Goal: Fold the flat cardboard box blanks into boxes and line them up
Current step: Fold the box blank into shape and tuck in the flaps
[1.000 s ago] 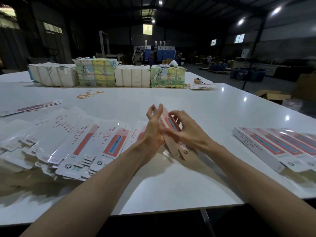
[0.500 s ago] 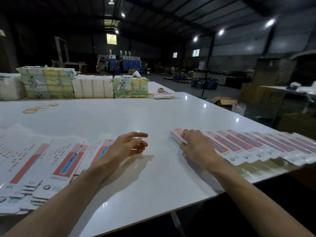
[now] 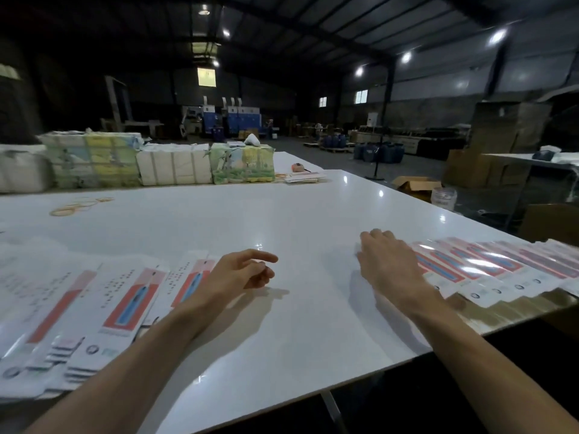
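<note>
Covering the left end of the box row (image 3: 488,264) at frame right, the right hand (image 3: 388,264) lies relaxed on it; the left hand (image 3: 241,272) hovers empty, loosely curled, beside lower-left blanks (image 3: 125,302).

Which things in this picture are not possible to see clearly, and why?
Head view:
1. The right hand lies on the end of the box row. Its back hides the fingertips, so grip unknown.
2. The box row runs off the right edge, with glare: no count.
3. The blanks are cut by the left edge; print too small.
</note>
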The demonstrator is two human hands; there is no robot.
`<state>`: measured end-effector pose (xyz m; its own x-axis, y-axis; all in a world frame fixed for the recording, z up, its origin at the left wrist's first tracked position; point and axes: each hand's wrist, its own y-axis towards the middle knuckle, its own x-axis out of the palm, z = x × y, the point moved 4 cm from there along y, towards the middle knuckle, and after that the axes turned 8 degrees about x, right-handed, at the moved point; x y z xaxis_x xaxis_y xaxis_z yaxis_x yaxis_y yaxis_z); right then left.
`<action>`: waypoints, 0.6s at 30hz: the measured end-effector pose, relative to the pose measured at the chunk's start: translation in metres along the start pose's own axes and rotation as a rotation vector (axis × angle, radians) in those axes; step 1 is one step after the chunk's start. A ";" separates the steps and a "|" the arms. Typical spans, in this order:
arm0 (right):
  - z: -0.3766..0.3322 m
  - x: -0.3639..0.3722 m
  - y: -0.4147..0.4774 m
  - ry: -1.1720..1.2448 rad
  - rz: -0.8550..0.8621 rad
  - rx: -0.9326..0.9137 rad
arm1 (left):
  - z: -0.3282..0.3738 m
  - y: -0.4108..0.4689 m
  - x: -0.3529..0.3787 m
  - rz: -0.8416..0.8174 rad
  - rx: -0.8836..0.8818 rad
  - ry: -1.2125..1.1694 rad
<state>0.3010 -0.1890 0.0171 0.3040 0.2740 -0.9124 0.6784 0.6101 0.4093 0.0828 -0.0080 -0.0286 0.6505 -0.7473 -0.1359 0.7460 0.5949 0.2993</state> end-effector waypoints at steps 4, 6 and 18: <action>-0.083 -0.011 0.020 0.216 0.153 -0.158 | 0.001 -0.001 -0.003 -0.009 0.024 0.087; -0.122 -0.009 0.024 0.332 0.142 -0.200 | 0.003 -0.001 -0.005 0.022 0.034 0.144; -0.158 0.046 0.023 0.477 0.063 -0.253 | 0.035 -0.004 -0.016 0.172 0.042 0.598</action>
<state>0.2248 -0.0449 -0.0155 -0.0385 0.5870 -0.8086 0.4684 0.7255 0.5043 0.0644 -0.0095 0.0056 0.7371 -0.3392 -0.5845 0.6252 0.6705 0.3994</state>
